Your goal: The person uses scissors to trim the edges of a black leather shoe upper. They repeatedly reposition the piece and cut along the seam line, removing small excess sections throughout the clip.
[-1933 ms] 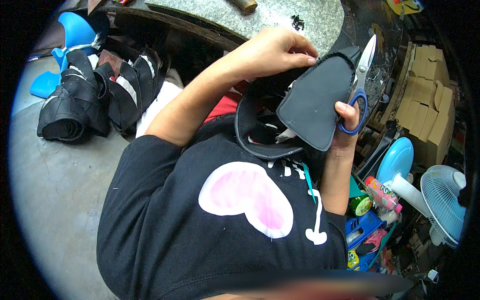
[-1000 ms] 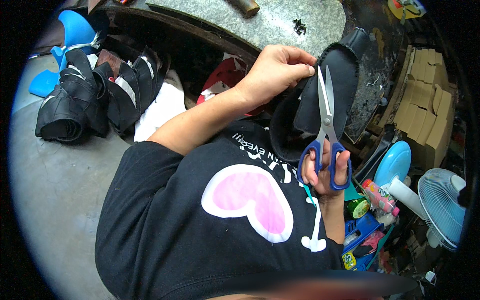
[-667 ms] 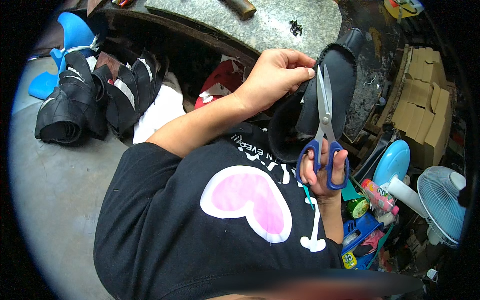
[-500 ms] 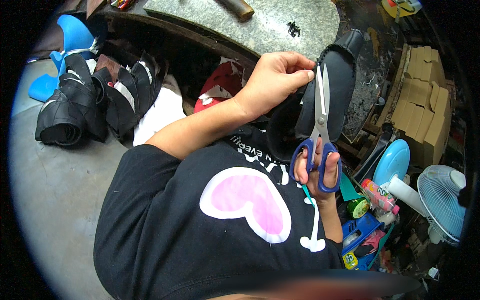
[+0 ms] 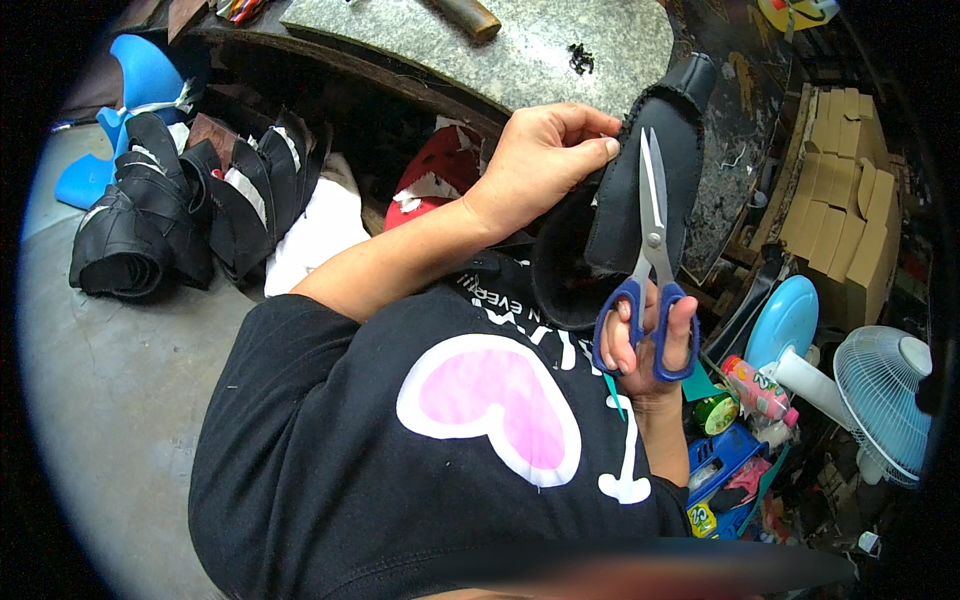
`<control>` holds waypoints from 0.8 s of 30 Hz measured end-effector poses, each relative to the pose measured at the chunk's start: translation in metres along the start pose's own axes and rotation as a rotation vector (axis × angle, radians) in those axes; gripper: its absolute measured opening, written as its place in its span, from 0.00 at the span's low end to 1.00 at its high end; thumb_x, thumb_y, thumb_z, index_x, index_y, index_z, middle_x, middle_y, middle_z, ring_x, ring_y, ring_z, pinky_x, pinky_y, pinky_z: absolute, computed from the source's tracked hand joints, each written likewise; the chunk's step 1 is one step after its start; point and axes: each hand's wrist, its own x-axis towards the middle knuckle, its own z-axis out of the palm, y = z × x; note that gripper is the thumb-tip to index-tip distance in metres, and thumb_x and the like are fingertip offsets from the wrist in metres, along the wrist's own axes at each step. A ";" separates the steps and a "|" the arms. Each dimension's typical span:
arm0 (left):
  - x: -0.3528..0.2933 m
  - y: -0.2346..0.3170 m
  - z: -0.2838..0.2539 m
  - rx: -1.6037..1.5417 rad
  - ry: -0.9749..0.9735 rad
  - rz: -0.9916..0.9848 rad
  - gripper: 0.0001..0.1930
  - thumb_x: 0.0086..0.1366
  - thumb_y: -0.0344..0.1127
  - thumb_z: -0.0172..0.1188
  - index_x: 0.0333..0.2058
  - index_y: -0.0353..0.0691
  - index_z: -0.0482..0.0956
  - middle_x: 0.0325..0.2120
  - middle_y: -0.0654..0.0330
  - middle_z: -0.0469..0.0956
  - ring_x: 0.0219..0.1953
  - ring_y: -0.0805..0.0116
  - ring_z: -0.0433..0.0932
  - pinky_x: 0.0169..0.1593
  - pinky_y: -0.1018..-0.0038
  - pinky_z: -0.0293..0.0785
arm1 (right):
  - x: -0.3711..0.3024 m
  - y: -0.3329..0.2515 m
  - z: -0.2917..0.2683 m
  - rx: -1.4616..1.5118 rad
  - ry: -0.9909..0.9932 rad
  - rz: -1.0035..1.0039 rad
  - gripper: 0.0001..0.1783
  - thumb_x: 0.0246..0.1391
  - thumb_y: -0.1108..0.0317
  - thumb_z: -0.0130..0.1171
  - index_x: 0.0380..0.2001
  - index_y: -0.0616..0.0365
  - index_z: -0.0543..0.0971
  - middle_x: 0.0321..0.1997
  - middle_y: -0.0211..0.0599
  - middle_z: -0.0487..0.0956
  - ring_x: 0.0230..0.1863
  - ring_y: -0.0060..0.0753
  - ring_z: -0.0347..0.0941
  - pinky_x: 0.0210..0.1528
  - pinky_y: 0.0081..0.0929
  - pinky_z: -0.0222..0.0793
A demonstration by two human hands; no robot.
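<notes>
My left hand (image 5: 540, 150) pinches the left edge of a black leather boot upper (image 5: 645, 190) between thumb and fingers. Stitching runs along that edge, and the upper's top end bends over toward the workbench. Below my left hand hangs a dark, rounded part of the same piece, mostly in shadow. My right hand (image 5: 645, 335) has its fingers through the blue handles of a pair of scissors (image 5: 655, 240). The blades point up in front of the leather, only slightly apart, with their tips just right of my left fingertips. Whether they touch the leather I cannot tell.
A stone slab (image 5: 560, 60) lies on the bench, bearing black scraps (image 5: 580, 60) and a wooden handle (image 5: 467, 15). Bundled black leather pieces (image 5: 150, 225) sit left, beside blue fan blades (image 5: 145, 75). On the right stand cardboard boxes (image 5: 840, 200) and a fan (image 5: 885, 400).
The scissors have shifted slightly right and their blades have drawn a little closer together. My left hand keeps its pinch on the leather, having moved slightly left.
</notes>
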 end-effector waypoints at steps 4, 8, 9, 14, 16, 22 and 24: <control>0.000 0.000 0.000 -0.002 -0.011 -0.019 0.14 0.60 0.29 0.61 0.44 0.30 0.78 0.32 0.64 0.79 0.30 0.85 0.72 0.33 0.88 0.68 | -0.001 -0.002 -0.007 -0.009 -0.085 0.019 0.40 0.53 0.26 0.38 0.33 0.59 0.69 0.09 0.33 0.67 0.10 0.25 0.61 0.16 0.19 0.59; 0.001 -0.002 0.001 0.015 -0.020 0.014 0.14 0.61 0.28 0.61 0.45 0.29 0.78 0.35 0.61 0.80 0.34 0.81 0.76 0.40 0.85 0.72 | -0.001 -0.003 -0.009 -0.013 -0.074 0.023 0.39 0.53 0.27 0.37 0.33 0.59 0.68 0.09 0.32 0.66 0.10 0.24 0.60 0.16 0.18 0.59; 0.002 -0.003 0.001 0.011 -0.026 0.023 0.14 0.61 0.28 0.60 0.45 0.29 0.78 0.35 0.60 0.80 0.35 0.80 0.76 0.41 0.85 0.73 | -0.001 -0.003 -0.010 -0.007 -0.070 0.025 0.39 0.54 0.27 0.37 0.33 0.59 0.68 0.09 0.32 0.66 0.10 0.24 0.60 0.16 0.18 0.58; 0.002 -0.006 0.002 0.024 -0.027 0.042 0.14 0.60 0.30 0.61 0.44 0.28 0.78 0.33 0.59 0.81 0.34 0.79 0.76 0.38 0.82 0.74 | 0.000 -0.004 -0.011 0.040 -0.071 0.029 0.39 0.54 0.27 0.38 0.33 0.59 0.68 0.09 0.31 0.66 0.09 0.24 0.60 0.16 0.18 0.57; 0.001 -0.006 0.001 0.046 -0.038 0.048 0.14 0.61 0.28 0.61 0.45 0.28 0.77 0.34 0.60 0.80 0.35 0.80 0.76 0.41 0.83 0.73 | 0.001 -0.004 -0.009 0.066 -0.070 0.024 0.39 0.54 0.27 0.38 0.33 0.59 0.68 0.09 0.31 0.67 0.10 0.24 0.60 0.15 0.17 0.57; -0.004 -0.005 0.002 0.126 -0.024 0.063 0.14 0.61 0.28 0.61 0.46 0.29 0.77 0.31 0.64 0.78 0.33 0.82 0.73 0.39 0.85 0.71 | 0.003 0.002 0.003 -0.045 0.028 -0.018 0.40 0.54 0.27 0.38 0.32 0.61 0.67 0.07 0.28 0.63 0.08 0.21 0.57 0.14 0.16 0.55; -0.005 -0.006 0.003 0.124 -0.019 0.065 0.14 0.61 0.28 0.61 0.46 0.29 0.77 0.30 0.65 0.78 0.32 0.83 0.73 0.38 0.85 0.70 | 0.001 0.002 0.007 -0.116 0.070 -0.024 0.40 0.54 0.27 0.39 0.32 0.62 0.67 0.07 0.28 0.64 0.08 0.21 0.57 0.15 0.17 0.56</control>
